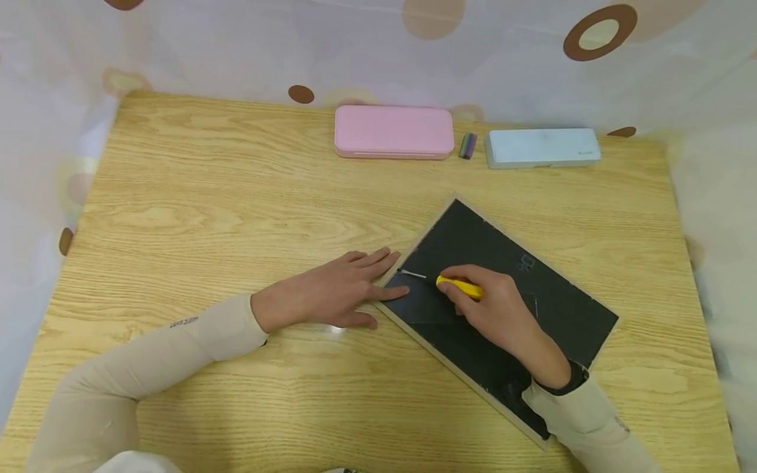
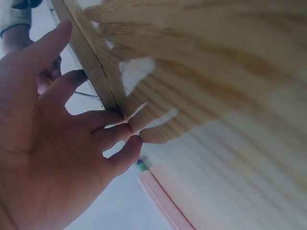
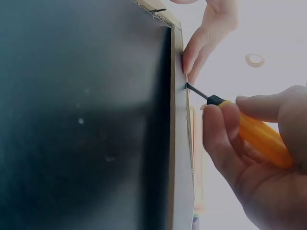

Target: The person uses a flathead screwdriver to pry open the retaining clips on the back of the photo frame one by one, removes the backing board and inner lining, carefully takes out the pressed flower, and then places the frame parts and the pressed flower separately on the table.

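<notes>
A picture frame (image 1: 503, 243) lies at an angle on the table, its black backing facing up inside a pale wooden rim. My right hand (image 1: 493, 302) grips the yellow handle of a screwdriver (image 1: 467, 288). The metal tip reaches the backing's edge along the frame's left side, also seen in the right wrist view. With fingers spread, my left hand (image 1: 340, 289) rests at that same side; its index finger lies on the backing near the screwdriver tip. In the left wrist view, other fingertips (image 2: 125, 155) of this hand stand by the frame's wooden edge.
At the back of the wooden table (image 1: 207, 164) stand a pink case (image 1: 393, 131) and a pale blue case (image 1: 543, 147). Between them lies a small striped block (image 1: 468, 146). A white curtain (image 1: 355, 52) with brown circles hangs around the table.
</notes>
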The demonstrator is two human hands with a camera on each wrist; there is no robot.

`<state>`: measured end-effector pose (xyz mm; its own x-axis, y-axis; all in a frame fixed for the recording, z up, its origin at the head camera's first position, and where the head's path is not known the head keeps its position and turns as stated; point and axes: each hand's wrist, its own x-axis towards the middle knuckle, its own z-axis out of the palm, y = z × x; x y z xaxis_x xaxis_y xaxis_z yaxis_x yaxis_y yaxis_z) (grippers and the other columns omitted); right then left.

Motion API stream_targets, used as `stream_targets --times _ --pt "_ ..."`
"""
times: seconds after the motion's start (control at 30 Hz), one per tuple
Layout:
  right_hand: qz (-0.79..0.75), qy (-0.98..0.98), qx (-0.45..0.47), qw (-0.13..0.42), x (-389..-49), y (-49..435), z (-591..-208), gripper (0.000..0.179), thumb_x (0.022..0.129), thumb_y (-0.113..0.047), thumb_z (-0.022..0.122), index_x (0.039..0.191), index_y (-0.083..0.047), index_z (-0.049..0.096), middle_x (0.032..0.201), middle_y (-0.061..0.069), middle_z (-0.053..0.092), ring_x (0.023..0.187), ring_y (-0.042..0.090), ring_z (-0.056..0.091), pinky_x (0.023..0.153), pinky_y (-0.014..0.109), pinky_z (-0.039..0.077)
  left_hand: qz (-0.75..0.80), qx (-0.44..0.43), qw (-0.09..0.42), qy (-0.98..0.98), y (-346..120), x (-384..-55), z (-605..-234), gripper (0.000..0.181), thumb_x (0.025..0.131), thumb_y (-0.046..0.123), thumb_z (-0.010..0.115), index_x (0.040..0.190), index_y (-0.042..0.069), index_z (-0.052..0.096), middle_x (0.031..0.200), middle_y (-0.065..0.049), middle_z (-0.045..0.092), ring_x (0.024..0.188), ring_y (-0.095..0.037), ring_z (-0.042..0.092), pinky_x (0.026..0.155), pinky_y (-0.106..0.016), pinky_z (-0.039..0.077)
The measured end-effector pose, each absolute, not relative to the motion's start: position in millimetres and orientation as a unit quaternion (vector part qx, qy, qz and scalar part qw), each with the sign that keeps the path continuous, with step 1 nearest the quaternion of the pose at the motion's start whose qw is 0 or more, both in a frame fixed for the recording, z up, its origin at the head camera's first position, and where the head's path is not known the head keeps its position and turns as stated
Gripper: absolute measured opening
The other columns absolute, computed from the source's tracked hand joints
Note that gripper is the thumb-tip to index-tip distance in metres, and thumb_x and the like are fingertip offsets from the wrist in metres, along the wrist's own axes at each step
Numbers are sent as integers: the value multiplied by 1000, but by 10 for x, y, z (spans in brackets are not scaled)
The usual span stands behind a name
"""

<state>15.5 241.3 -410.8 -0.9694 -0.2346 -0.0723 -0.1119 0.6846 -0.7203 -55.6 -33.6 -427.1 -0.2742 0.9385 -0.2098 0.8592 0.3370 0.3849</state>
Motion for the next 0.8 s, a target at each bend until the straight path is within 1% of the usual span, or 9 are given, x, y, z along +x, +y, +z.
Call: stream_targets --times 0.17,0.4,0.5,0.7,0.8 --pt "-393 911 -83 96 179 2405 -4148 16 92 -7 72 108 -5 70 72 -1 62 55 9 55 50 26 47 101 562 210 794 -320 -548 -4272 68 94 49 66 153 25 42 163 -23 15 151 -35 16 115 -50 28" --pt "-395 912 -67 89 235 2331 -4159 16 92 -4 71 108 -3 67 73 -1 62 55 8 56 51 26 47 98 559 214 795 -309 -541 -4262 70 92 50 67 153 25 42 163 -23 14 151 -36 17 115 -50 28" --pt "-388 915 -71 80 258 2287 -4145 15 92 -2 70 107 -2 67 76 2 64 57 9 55 52 25 47 96 559 222 793 -310 -547 -4255 72 92 50 68 154 25 42 164 -23 13 151 -36 15 116 -50 27" --pt "-358 928 -94 42 276 2213 -4131 14 90 -1 71 103 1 67 85 10 69 61 12 52 53 25 46 93 557 238 790 -303 -571 -4241 74 91 51 69 154 25 40 164 -22 11 152 -35 13 117 -49 24" --pt "-355 930 -88 38 275 2198 -4125 14 89 0 72 102 1 67 84 11 69 61 13 52 53 25 46 96 556 243 789 -296 -579 -4236 74 91 50 69 154 25 40 164 -22 11 152 -35 13 117 -50 23"
